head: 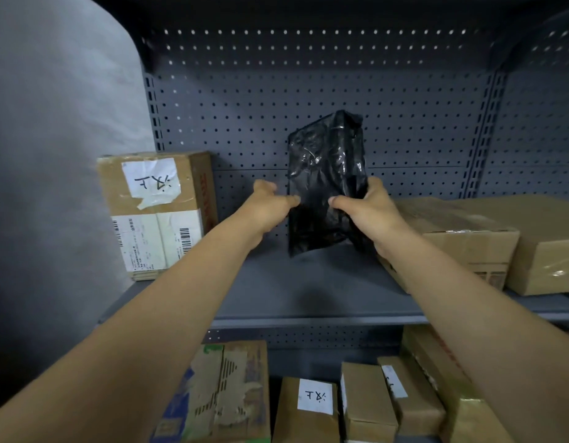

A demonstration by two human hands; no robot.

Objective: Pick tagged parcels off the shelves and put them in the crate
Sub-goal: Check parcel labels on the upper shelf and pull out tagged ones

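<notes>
Bag [324, 180], a black glossy plastic parcel, is standing upright at the middle of the shelf [308, 292], its lower edge just above or touching the shelf surface; which one is hard to tell. Both hands are gripping it: the left hand [267, 207] is pinching the bag's left edge with thumb on the near face, and the right hand [363, 209] is curling round the bag's right edge, its fingers hidden behind the plastic. What the bag is holding cannot be seen, and no tag is showing on the side facing the camera.

Left of the bag, well apart, a tall box [155, 212] is standing on the shelf, carrying a handwritten white tag and a printed label with barcodes too small to read. Right of the bag, two flat boxes [488, 241] are lying near it, the nearer one partly hidden by the right forearm, the farther one cut off at the frame edge.

Below the bag, on a lower shelf, more boxes [312, 407] are sitting side by side, one bearing a handwritten tag, all cut off at the bottom.
</notes>
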